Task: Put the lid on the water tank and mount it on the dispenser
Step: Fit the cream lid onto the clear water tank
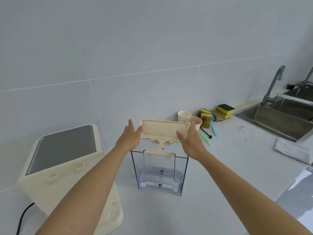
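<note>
— Cream lid (164, 131) at twelve o'clock above the clear water tank (159, 172) on the table (220, 167)?
— Yes. Left hand (130, 139) and right hand (191, 141) press its ends, fingers (130, 123) straight together. Next: lower squarely; dispenser (67, 167) waits at nine o'clock.

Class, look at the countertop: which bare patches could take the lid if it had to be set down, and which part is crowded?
Bare worktop lies in front of the clear plastic water tank, between it and the cream dispenser, and rightwards toward the steel sink. Crowded: behind the tank, with paper cups, yellow sponges and brushes.
</note>
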`<state>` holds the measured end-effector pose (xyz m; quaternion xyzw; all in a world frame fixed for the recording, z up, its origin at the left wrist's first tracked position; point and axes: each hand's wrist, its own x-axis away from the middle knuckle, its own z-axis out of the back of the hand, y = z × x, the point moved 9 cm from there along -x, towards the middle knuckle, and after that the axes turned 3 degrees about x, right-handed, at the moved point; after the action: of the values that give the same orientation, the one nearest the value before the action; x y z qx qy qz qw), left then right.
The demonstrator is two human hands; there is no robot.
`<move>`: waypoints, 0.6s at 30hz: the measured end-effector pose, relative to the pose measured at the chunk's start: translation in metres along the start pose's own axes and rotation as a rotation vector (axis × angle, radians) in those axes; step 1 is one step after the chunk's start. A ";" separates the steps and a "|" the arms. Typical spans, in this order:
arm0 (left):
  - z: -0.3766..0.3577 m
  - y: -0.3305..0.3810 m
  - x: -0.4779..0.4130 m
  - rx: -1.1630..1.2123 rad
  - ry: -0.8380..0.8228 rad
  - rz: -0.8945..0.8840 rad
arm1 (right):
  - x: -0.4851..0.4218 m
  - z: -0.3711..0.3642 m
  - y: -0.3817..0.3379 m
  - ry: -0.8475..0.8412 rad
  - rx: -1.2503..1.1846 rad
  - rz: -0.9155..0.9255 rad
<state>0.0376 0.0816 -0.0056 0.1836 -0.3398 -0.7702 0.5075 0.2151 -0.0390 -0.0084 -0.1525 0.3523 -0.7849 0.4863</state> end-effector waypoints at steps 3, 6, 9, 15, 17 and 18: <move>-0.002 -0.003 -0.014 0.079 0.009 0.069 | -0.015 -0.002 0.006 -0.010 -0.215 -0.057; -0.008 -0.008 -0.022 0.145 -0.028 0.134 | -0.022 -0.008 0.011 -0.057 -0.364 -0.149; -0.013 -0.005 -0.031 0.194 -0.066 0.138 | -0.028 -0.010 0.018 -0.049 -0.413 -0.238; -0.019 0.002 -0.035 0.336 -0.094 0.115 | -0.023 -0.002 0.012 -0.007 -0.439 -0.284; -0.014 0.000 -0.032 0.388 -0.060 0.095 | -0.016 0.002 0.006 0.022 -0.423 -0.262; -0.011 -0.001 -0.029 0.411 -0.035 0.081 | -0.012 0.004 0.002 0.039 -0.423 -0.243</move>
<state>0.0560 0.1049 -0.0162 0.2562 -0.5056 -0.6668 0.4838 0.2249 -0.0312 -0.0058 -0.2771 0.4974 -0.7492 0.3384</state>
